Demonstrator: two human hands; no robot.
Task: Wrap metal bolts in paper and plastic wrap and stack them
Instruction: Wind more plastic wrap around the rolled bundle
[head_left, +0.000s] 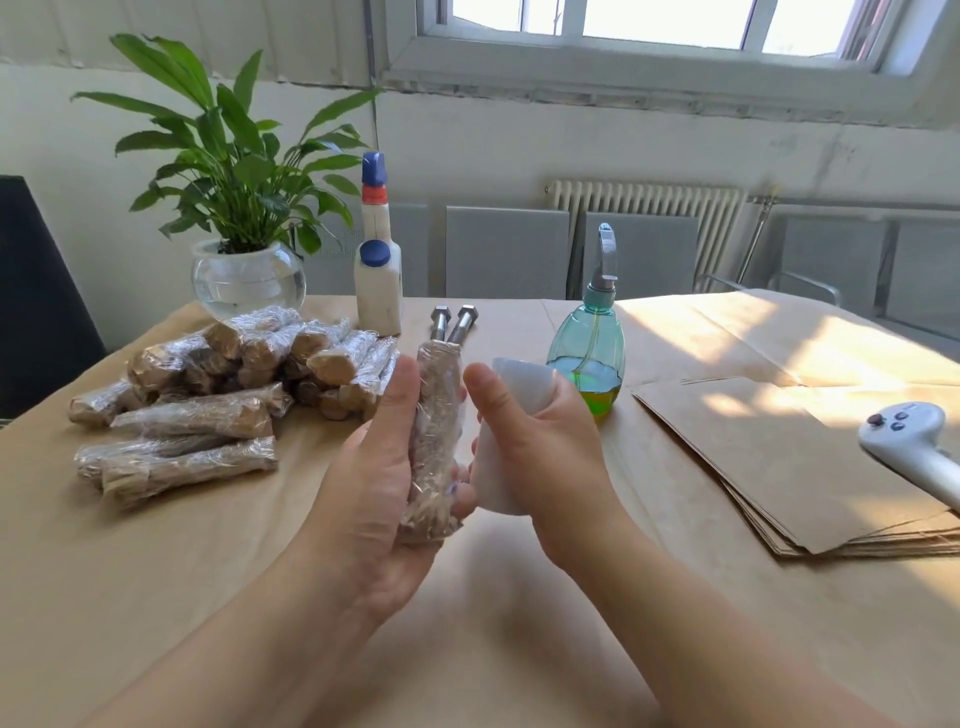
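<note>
Head view: the left hand (382, 467) grips the wrapped bundle (434, 441), the right hand (540, 447) grips the wrap roll (506, 441) — keep the film tight, then stack it on the pile (218, 384).

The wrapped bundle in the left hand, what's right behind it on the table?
Two bare metal bolts lie behind the wrapped bundle, hex heads pointing away. Their lower shafts are hidden by the bundle, so their full length cannot be seen.
</note>
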